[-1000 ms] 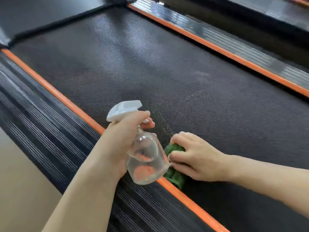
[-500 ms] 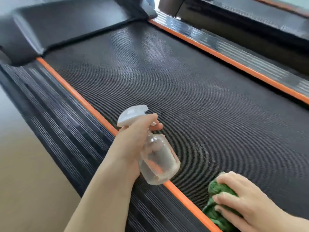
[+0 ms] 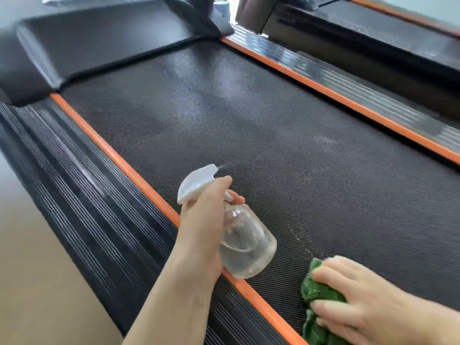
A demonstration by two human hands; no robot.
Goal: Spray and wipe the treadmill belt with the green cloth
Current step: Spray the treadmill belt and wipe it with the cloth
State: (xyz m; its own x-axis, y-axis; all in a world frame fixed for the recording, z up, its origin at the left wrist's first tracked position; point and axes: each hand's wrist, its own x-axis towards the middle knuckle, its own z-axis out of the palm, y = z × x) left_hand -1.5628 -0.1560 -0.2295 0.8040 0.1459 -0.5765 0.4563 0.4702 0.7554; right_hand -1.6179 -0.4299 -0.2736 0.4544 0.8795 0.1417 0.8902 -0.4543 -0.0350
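Left hand (image 3: 199,220) grips the spray bottle (image 3: 239,235) by the neck, fingers curled round it with one on the trigger; white nozzle head points toward 1 o'clock over the treadmill belt (image 3: 273,145). Faint mist streak visible right at the nozzle tip, so my read is a squirt is in progress

Right hand (image 3: 368,305) lies over the green cloth (image 3: 316,295), fingers bent round the wad and pressing it onto the belt at about 5 o'clock of frame, just inside the near orange strip (image 3: 117,158)

Change vs a second ago: cloth and right hand were tucked against the bottle near frame centre, touching the orange strip. Half a second ago they had slid out to the lower right; now they sit slightly further onto the belt. Bottle hand has shifted a little up the belt and the view has tilted up, so the motor cover (image 3: 99,41) at 11 o'clock is now in shot

What that means: near patch looks wiped, focus moving to the stretch ahead. Pale dull patches around 12–2 o'clock could be spray or glare, cannot tell. Most of the belt ahead likely still needs the cloth

Next, I'd guess: finish the squirt, then sweep the cloth toward 12 o'clock through the fresh spray

Risk: overspray onto the ribbed side rail (image 3: 74,183) at 9 o'clock
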